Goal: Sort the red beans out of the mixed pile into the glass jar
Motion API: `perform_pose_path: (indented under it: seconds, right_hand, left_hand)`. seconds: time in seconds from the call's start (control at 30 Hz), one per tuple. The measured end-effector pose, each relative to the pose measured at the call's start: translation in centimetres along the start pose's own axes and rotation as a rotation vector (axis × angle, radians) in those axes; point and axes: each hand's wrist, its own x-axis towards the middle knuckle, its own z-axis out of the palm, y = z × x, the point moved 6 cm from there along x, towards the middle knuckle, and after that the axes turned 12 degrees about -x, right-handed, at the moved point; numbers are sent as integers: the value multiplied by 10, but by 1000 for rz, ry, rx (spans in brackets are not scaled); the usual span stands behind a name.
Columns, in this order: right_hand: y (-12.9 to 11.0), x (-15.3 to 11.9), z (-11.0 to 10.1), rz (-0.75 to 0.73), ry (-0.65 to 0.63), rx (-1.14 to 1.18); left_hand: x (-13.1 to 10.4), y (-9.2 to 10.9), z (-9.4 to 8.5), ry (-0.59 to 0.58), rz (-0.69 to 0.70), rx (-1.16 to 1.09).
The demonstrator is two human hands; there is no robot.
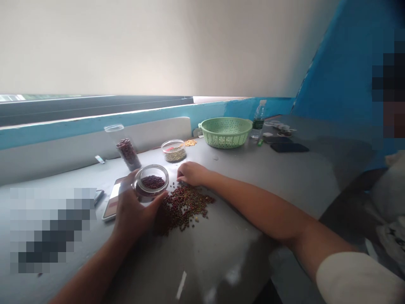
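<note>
Grey table (265, 175) bearing loose beans (185, 204), green basket (227, 140), bottle (258, 123)

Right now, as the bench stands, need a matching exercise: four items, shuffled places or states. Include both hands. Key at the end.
Items
1. Left hand
2. Right hand
3. Green plastic basket
4. Shallow clear tub

Places or states
A. Beside the water bottle
B. At the far edge of the loose bean pile
C. Next to the small heap of yellow kernels
D. Grip around the round clear jar, which has dark red beans inside

Pairs: 1-D, 2-B, 3-A, 4-C
</note>
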Motion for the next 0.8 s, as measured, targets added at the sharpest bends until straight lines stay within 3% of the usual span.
perform_pose_path:
  seconds: [0.27,0.43,0.53,0.63,0.73,0.8]
  right_hand:
    - [1,-1,1,2,-46,-32]
    - [1,0,-1,-2,4,2]
    - [5,-3,-20,46,81,64]
    - [3,-13,-53,69,232,154]
    - [-17,-28,-84,-65,454,272]
    - [-37,-37,-91,-202,505,235]
  left_hand:
    - [0,-2,1,-25,-16,8]
    - [-2,-3,3,-45,-2,17]
    - [-2,-3,3,-47,0,26]
    - [-2,-2,4,-59,5,34]
    - [-2,0,6,-79,28,43]
    - [-4,2,8,-97,54,51]
